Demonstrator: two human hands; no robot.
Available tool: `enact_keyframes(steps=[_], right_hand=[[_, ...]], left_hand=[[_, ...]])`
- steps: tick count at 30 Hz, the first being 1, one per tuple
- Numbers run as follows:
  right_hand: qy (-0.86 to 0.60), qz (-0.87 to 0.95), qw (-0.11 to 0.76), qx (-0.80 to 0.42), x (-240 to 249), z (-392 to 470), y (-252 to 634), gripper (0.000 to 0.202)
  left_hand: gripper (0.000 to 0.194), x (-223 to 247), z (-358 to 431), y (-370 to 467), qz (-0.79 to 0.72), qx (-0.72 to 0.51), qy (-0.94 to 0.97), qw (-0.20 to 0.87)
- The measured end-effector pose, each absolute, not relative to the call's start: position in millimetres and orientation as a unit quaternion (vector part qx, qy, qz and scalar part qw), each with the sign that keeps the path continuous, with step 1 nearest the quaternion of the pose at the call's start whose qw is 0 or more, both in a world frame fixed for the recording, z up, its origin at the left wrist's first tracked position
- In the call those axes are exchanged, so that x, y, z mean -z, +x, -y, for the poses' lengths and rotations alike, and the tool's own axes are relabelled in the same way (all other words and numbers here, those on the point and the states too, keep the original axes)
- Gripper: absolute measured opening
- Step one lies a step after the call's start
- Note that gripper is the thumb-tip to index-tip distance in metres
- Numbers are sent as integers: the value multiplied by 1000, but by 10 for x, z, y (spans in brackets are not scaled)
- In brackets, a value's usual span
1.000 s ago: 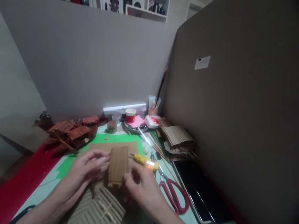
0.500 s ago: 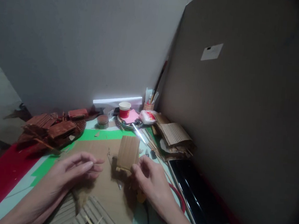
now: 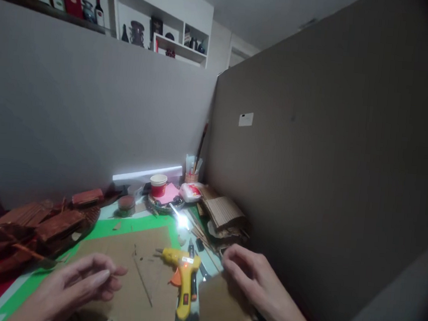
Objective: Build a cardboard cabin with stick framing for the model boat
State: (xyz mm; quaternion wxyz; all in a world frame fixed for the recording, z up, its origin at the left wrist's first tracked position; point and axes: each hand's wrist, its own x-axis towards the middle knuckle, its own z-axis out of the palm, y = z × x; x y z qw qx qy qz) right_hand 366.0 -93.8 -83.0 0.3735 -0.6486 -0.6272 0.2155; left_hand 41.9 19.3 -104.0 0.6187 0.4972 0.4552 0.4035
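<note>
Cardboard piece [image 3: 221, 308] is pinched near its upper edge by our right hand [image 3: 252, 275], fingers curled round to the thumb, just right of the yellow glue gun [image 3: 185, 288], while we keep our left hand [image 3: 85, 280] half-open, seemingly holding nothing, near the brown sheet [image 3: 154, 245].

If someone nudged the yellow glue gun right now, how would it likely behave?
The yellow glue gun would probably slide rather than roll, since its L-shaped body lies on its side. Its solid-looking casing suggests it should stay stiff.
</note>
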Motion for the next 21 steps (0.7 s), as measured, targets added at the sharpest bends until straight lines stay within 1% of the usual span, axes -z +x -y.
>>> enact_keyframes(steps=[3, 4, 5, 7, 9, 11, 13, 15, 18, 21], right_hand=[[-635, 662, 308, -252, 714, 1239, 3851, 27], [-629, 674, 275, -274, 691, 1304, 3888, 24], [-627, 686, 257, -265, 676, 1336, 3914, 19], [-629, 718, 232, -186, 663, 1283, 3944, 16], [-638, 738, 213, -57, 659, 1078, 3968, 14], [-656, 725, 211, 9, 657, 774, 4009, 26], [-672, 712, 191, 72, 670, 453, 4068, 33], [-678, 708, 162, 110, 712, 181, 4128, 32], [-678, 711, 126, 134, 824, -70, 4186, 33], [-673, 715, 129, 141, 919, -156, 4225, 26]], left_hand=[[44, 955, -171, 431, -441, -417, 506, 613], [43, 927, -163, 438, -437, -420, 509, 612], [42, 901, -154, 445, -435, -423, 509, 611], [42, 869, -139, 455, -432, -428, 507, 611], [42, 863, -132, 456, -434, -430, 499, 614], [42, 877, -134, 450, -434, -429, 497, 617], [42, 895, -146, 441, -433, -427, 499, 617], [40, 906, -161, 433, -433, -425, 506, 613], [36, 908, -176, 431, -434, -422, 517, 605], [36, 916, -180, 437, -434, -421, 520, 604]])
